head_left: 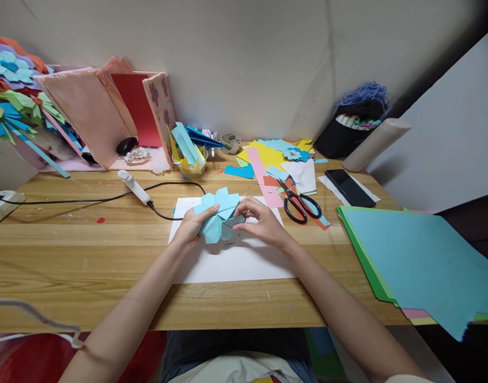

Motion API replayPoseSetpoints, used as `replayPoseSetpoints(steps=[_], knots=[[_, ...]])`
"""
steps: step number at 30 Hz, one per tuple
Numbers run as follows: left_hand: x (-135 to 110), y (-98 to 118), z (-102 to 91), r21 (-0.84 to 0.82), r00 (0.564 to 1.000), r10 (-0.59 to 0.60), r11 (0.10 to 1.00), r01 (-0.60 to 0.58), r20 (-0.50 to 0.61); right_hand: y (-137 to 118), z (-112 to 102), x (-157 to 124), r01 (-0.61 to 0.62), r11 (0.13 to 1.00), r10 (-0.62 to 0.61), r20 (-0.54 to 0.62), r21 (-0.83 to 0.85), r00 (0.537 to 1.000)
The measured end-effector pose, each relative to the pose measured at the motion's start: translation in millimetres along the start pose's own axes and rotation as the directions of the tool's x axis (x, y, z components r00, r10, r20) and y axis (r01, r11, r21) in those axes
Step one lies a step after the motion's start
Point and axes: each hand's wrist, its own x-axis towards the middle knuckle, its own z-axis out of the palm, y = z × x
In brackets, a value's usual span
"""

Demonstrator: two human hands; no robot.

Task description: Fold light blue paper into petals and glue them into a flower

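Note:
A light blue folded-paper flower (220, 211) is held just above a white sheet (231, 260) on the wooden desk (88, 255). My left hand (195, 226) grips its left side, fingers curled round the petals. Pinching the flower's lower right petal is my right hand (259, 221), fingers closed on the paper. Both hands meet at the middle of the desk.
Black scissors (302, 205) lie right of the hands among coloured paper scraps (267, 159). A stack of large coloured sheets (419, 260) covers the right side, with a phone (349, 187) behind it. A white corded glue pen (134, 186) lies to the left; paper flowers (12, 90) at far left.

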Motion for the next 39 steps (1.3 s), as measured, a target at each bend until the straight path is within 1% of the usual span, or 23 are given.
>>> replayPoseSetpoints(steps=[4,7,9,12,13,14,15,17,18,19,21,23,25,27,29,32,34,36,39], knots=[[1,0,0.3,0.026,1.000,0.005,1.000,-0.005,-0.007,2,0,0,-0.027,0.996,0.027,0.002,0.081,1.000],[2,-2,-1.3,0.077,0.991,0.124,0.990,-0.121,-0.046,6,3,1,-0.070,0.976,0.079,-0.036,0.207,0.996],[4,-4,-2.8,0.126,0.970,0.222,0.970,-0.209,-0.097,10,6,2,-0.105,0.947,0.140,-0.095,0.303,0.986],[5,-8,-4.0,0.198,0.932,0.316,0.939,-0.281,-0.178,14,12,2,-0.163,0.904,0.259,-0.204,0.396,0.944],[5,-9,-3.8,0.210,0.922,0.338,0.931,-0.298,-0.190,15,14,1,-0.188,0.889,0.298,-0.215,0.417,0.930],[5,-9,-3.2,0.211,0.916,0.353,0.926,-0.312,-0.193,15,16,1,-0.218,0.873,0.329,-0.197,0.437,0.923],[4,-10,-2.4,0.207,0.912,0.362,0.924,-0.322,-0.193,14,18,0,-0.250,0.856,0.350,-0.152,0.453,0.924],[3,-10,0.0,0.197,0.915,0.356,0.927,-0.320,-0.189,12,22,-1,-0.318,0.830,0.369,-0.024,0.458,0.929],[3,-10,1.3,0.192,0.921,0.340,0.933,-0.304,-0.189,10,23,-1,-0.346,0.823,0.377,0.023,0.450,0.926],[2,-10,2.6,0.184,0.931,0.312,0.943,-0.279,-0.188,9,24,-2,-0.365,0.822,0.387,0.040,0.438,0.921],[2,-9,4.4,0.139,0.959,0.231,0.968,-0.210,-0.163,8,25,-1,-0.381,0.826,0.416,0.007,0.417,0.909],[2,-8,4.5,0.062,0.981,0.154,0.987,-0.148,-0.114,9,24,-1,-0.380,0.831,0.431,-0.038,0.407,0.901],[3,-7,2.4,0.025,0.991,0.123,0.992,-0.122,-0.059,10,21,0,-0.374,0.834,0.428,-0.048,0.405,0.903],[5,-6,-1.0,0.066,0.989,0.144,0.988,-0.142,-0.019,12,19,0,-0.363,0.836,0.414,-0.039,0.412,0.910],[5,-3,-4.2,0.155,0.985,0.172,0.973,-0.172,0.011,12,18,0,-0.351,0.836,0.402,-0.037,0.422,0.915],[3,3,-5.7,0.275,0.977,0.215,0.939,-0.207,0.000,12,18,0,-0.349,0.832,0.406,-0.045,0.432,0.913],[1,9,-5.1,0.333,0.962,0.272,0.909,-0.252,-0.014,11,19,0,-0.358,0.827,0.416,-0.044,0.434,0.908],[-1,15,-4.9,0.394,0.948,0.319,0.870,-0.297,0.009,11,19,0,-0.365,0.826,0.418,-0.032,0.429,0.908],[0,22,-7.4,0.449,0.952,0.300,0.844,-0.293,0.057,11,19,-1,-0.368,0.833,0.407,-0.006,0.412,0.913]])
